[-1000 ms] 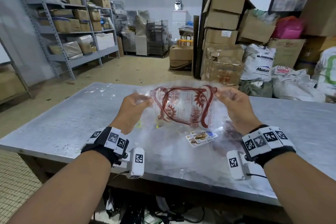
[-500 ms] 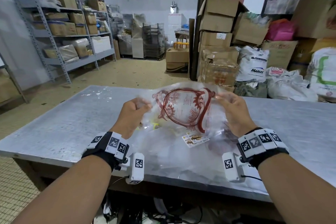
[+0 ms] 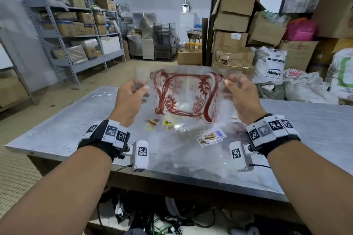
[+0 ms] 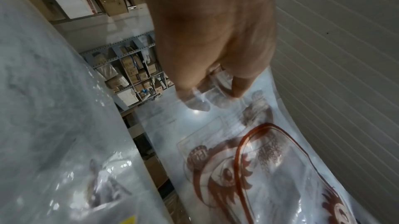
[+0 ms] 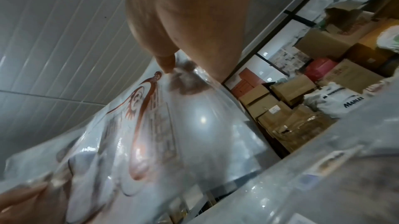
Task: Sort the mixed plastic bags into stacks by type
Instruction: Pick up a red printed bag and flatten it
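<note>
Both hands hold one clear plastic bag printed with a dark red ornamental frame (image 3: 184,97), now raised higher above the metal table (image 3: 305,120) than half a second ago and stretched flatter between the two grips, where earlier it hung lower and more crumpled. The left hand (image 3: 131,99) pinches the bag's upper left edge between thumb and curled fingers (image 4: 197,103); the right hand (image 3: 241,95) pinches the upper right edge in the same way. The bag hangs clear of the surface, over its middle. Beneath it, toward the near edge, lies a loose layer of other clear bags (image 3: 181,150), among them one with a biscuit label (image 3: 211,137) and one with small yellow marks (image 3: 168,123). Spreading the print open probably serves to identify the bag's type, so the sorting decision appears to be in hand; no separate stack can be made out on the table, and where this bag belongs cannot be told.
</note>
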